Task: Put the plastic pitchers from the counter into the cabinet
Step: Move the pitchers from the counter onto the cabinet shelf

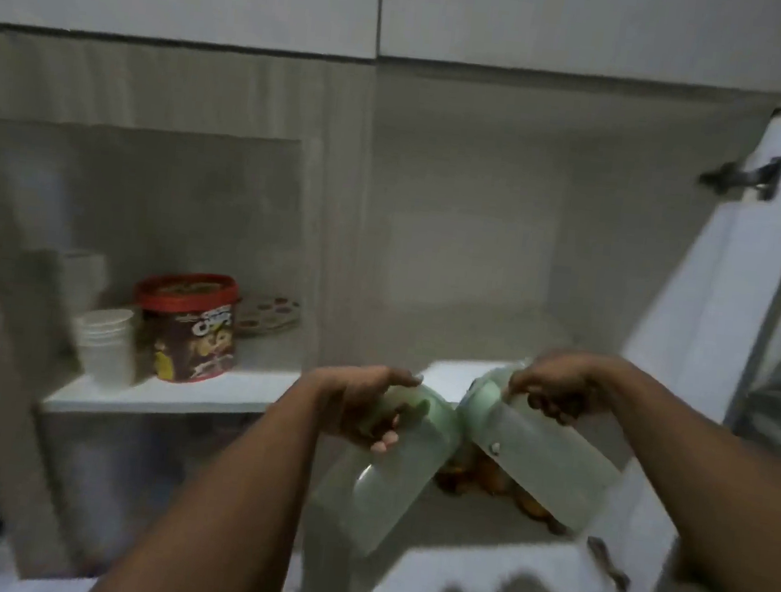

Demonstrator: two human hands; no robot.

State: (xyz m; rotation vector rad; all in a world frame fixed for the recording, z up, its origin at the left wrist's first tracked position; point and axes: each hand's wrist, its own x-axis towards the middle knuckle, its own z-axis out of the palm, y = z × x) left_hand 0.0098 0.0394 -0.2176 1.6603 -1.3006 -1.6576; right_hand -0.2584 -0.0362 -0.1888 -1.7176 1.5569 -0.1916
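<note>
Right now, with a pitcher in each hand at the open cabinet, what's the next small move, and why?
Probably push both forward and set them upright on the right shelf. The left hand grips the left pitcher and the right hand the right pitcher, both tilted with lids touching near the shelf's front edge. The space behind looks bare.

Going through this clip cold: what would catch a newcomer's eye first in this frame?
Two pale green plastic pitchers, tilted toward each other in front of the open cabinet: the left hand grips the left pitcher, the right hand the right pitcher, their lids nearly touching. Next comes the red-lidded cereal tub on the left shelf, beside a stack of white cups.
</note>
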